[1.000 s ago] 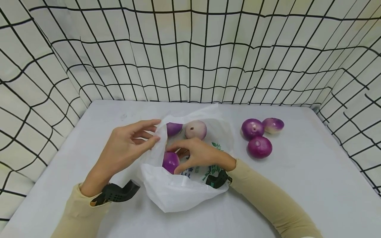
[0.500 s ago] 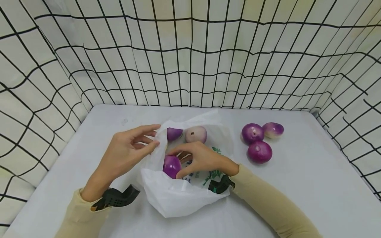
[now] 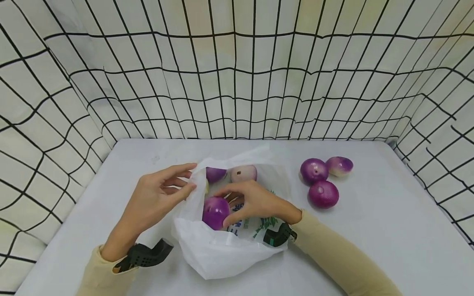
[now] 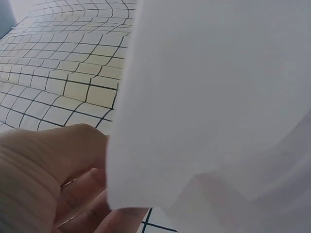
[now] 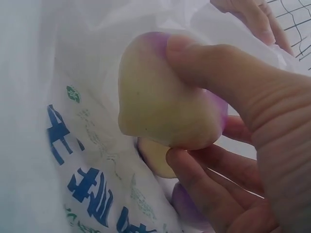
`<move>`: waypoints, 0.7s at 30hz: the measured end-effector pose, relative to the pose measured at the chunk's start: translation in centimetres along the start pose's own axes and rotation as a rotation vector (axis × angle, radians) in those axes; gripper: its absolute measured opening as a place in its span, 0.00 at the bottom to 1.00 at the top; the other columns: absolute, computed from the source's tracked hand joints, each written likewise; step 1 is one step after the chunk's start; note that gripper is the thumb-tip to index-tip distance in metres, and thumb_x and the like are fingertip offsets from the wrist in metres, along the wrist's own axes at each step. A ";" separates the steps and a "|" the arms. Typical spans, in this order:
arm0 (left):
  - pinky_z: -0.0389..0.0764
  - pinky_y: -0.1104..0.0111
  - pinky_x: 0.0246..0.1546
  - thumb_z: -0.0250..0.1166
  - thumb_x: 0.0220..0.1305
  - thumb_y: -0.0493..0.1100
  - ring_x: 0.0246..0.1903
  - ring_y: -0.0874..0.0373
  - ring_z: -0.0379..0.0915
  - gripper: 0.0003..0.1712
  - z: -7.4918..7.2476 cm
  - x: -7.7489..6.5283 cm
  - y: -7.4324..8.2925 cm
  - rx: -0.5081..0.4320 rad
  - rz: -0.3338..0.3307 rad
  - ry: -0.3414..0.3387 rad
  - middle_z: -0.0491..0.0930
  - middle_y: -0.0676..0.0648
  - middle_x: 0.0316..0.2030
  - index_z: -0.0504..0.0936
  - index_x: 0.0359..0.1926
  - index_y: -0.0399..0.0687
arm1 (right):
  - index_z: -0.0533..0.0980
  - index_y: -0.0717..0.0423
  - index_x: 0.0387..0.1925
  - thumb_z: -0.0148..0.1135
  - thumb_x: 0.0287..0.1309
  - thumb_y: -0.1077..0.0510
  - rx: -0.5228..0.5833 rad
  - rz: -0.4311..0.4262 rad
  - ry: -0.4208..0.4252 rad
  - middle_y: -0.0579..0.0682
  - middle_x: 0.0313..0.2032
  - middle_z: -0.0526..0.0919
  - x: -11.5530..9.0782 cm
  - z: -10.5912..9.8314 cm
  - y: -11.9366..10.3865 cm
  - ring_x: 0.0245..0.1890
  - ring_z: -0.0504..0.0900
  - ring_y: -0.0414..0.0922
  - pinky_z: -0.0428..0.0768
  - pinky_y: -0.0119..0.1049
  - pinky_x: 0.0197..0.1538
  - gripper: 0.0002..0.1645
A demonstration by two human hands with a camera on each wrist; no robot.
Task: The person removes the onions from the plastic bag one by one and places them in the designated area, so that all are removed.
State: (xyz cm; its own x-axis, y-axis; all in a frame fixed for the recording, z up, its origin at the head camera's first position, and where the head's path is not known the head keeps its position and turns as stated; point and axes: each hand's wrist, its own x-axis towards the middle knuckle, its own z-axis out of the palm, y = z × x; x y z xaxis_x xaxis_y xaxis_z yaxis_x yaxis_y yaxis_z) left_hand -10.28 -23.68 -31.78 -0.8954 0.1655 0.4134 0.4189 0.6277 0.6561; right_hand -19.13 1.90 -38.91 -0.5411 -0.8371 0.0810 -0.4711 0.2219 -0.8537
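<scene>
In the head view my right hand (image 3: 253,201) reaches into the mouth of a white plastic bag (image 3: 222,259). Its thumb and fingers grip a purple onion (image 3: 216,213), whose pale yellow underside faces the right wrist view. Further inside the bag lie a second purple onion (image 3: 215,174) and a paler onion (image 3: 243,174) with a brown spot. At the bag's left rim, my left hand (image 3: 153,197) holds the plastic between thumb and fingers. A white sheet of the bag (image 4: 209,97) covers much of the left wrist view and hides the fingertips.
Three more purple onions sit together on the right of the white table (image 3: 370,238): a round one (image 3: 314,171), a half-pale one (image 3: 339,166) and a magenta one (image 3: 323,194). Black-gridded white walls (image 3: 237,82) stand behind and at both sides.
My head view has tilted up a little. The right hand and its onion have shifted slightly right within the bag, so more of the onion shows. The left hand stays at the rim.
</scene>
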 end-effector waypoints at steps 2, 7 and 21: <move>0.85 0.84 0.41 0.74 0.63 0.37 0.37 0.73 0.86 0.26 0.1 0.0 -0.1 0.001 0.009 0.004 0.90 0.43 0.45 0.84 0.62 0.50 | 0.80 0.48 0.62 0.87 0.43 0.52 -0.003 -0.001 0.005 0.45 0.55 0.85 -0.1 -0.1 0.0 0.51 0.87 0.34 0.87 0.28 0.55 0.42; 0.82 0.88 0.41 0.75 0.61 0.36 0.37 0.78 0.83 0.27 0.0 0.0 -0.3 0.008 0.018 0.014 0.89 0.41 0.46 0.84 0.62 0.49 | 0.79 0.49 0.63 0.86 0.44 0.52 -0.010 -0.035 0.013 0.46 0.57 0.84 -0.4 -0.6 -0.5 0.52 0.87 0.34 0.87 0.28 0.56 0.43; 0.84 0.85 0.42 0.75 0.62 0.37 0.37 0.80 0.82 0.26 -0.2 -0.1 -0.2 0.011 0.018 0.022 0.89 0.41 0.46 0.84 0.62 0.49 | 0.78 0.47 0.64 0.86 0.44 0.51 -0.093 -0.029 0.051 0.44 0.58 0.85 -2.9 -2.3 -2.2 0.54 0.87 0.37 0.86 0.27 0.57 0.43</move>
State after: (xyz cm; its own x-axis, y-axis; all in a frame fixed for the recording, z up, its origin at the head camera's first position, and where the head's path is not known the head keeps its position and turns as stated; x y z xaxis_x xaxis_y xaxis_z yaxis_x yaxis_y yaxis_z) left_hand -10.20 -23.95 -31.80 -0.8841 0.1606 0.4389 0.4335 0.6327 0.6417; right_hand -18.08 5.02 -36.06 -0.5595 -0.8180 0.1332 -0.5487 0.2452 -0.7993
